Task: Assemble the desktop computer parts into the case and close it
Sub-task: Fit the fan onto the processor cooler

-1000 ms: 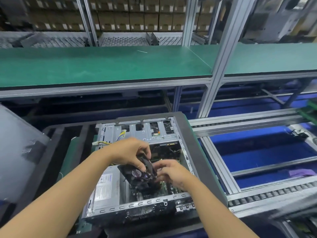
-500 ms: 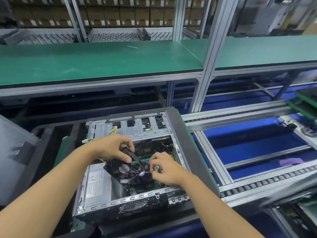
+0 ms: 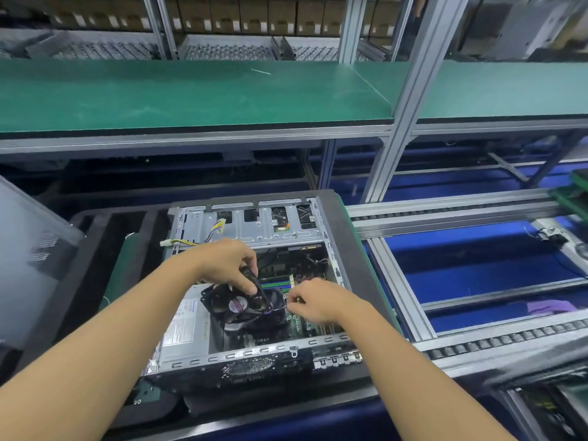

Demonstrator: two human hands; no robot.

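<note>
Both forearms are reaching in from the bottom edge and meeting over the open case (image 3: 254, 349). The case is lying on its side with the open face up, its perforated rear wall nearest the camera.

The left hand (image 3: 227, 265) is gripping the fan (image 3: 237, 308) by its upper edge, thumb and fingers curled round the black frame. The fan is sitting tilted over the middle of the case, label side up, above the board (image 3: 300, 326). Whether it is touching the board cannot be told.

The right hand (image 3: 318, 302) is pinching the wire (image 3: 276, 309) between thumb and fingertips, just right of the fan. The wire is running from the fan to that hand.

The power supply (image 3: 183, 323) is occupying the left part of the case, its label facing up. Yellow cables (image 3: 191, 241) are hanging out over the far left corner, beside the drive cage (image 3: 254, 229), which is spanning the far end.

The case is resting in a dark tray (image 3: 356, 265) on the conveyor (image 3: 477, 346). A grey panel (image 3: 28, 256) is standing tilted at the left. A purple cloth (image 3: 550, 306) is lying below the conveyor rails at the right.

Beyond, a green shelf (image 3: 191, 93) is running across the frame, and rows of boxes (image 3: 254, 14) are standing behind it, blurred.
</note>
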